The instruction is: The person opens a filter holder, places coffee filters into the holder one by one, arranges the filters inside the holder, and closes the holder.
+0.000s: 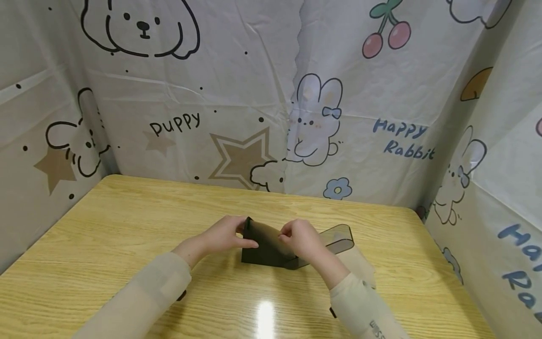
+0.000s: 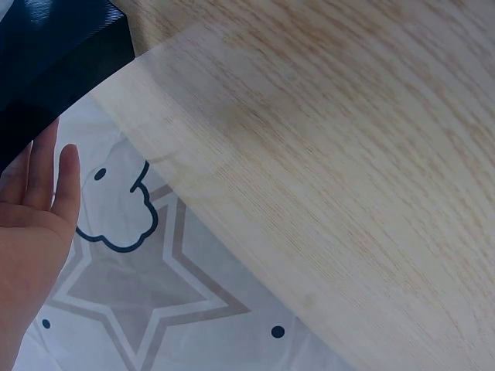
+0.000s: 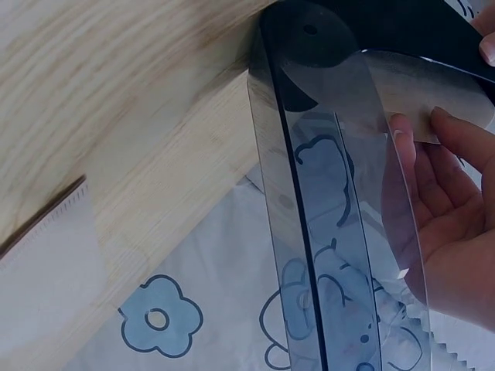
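Observation:
A black box [image 1: 264,247] with a hinged clear lid [image 1: 340,238] stands tilted on the table; the lid is swung out to the right. My left hand [image 1: 233,233] grips the box's left end, thumb in front and fingers behind. In the left wrist view, the fingers of the left hand [image 2: 42,201] pass behind the dark box [image 2: 66,58]. My right hand [image 1: 300,238] pinches the edge of a thin brownish sheet [image 3: 414,97] at the box's opening. Through the clear lid [image 3: 340,232], part of the right hand [image 3: 448,193] shows in the right wrist view.
A pale flat piece [image 1: 357,266] with a finely notched edge lies on the wooden table [image 1: 127,226], partly under the lid. White printed cloth [image 1: 237,84] hangs along the table's back and both sides.

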`<state>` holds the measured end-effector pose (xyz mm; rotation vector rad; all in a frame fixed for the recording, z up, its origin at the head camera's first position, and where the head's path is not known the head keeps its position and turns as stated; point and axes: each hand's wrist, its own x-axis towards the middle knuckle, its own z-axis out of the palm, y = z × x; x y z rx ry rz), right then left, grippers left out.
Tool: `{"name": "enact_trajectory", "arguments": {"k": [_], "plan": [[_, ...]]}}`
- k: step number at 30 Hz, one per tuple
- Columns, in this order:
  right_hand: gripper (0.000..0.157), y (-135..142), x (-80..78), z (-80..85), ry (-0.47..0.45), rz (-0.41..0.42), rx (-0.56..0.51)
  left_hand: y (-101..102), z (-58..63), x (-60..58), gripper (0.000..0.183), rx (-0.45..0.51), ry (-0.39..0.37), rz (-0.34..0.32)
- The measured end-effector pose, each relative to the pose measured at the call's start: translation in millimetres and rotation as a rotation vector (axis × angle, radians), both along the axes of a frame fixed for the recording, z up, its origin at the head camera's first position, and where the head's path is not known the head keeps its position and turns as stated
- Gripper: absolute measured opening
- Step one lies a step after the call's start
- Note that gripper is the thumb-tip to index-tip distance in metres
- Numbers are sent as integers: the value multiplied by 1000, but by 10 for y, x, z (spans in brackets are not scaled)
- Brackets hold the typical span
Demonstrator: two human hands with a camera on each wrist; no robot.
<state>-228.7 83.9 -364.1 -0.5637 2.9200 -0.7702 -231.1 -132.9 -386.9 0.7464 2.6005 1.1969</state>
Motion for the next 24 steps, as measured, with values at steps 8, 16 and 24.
{"name": "enact_trajectory", "arguments": {"k": [8, 16, 24], "plan": [[9, -19, 1, -2, -25, 7, 28, -9, -6, -8, 24, 0, 16, -3], [21, 174, 73, 213, 14, -74, -32, 4, -17, -5, 25, -17, 5, 2], [23, 718, 93, 600, 102, -241, -48, -2, -3, -3, 26, -38, 13, 10]]}}
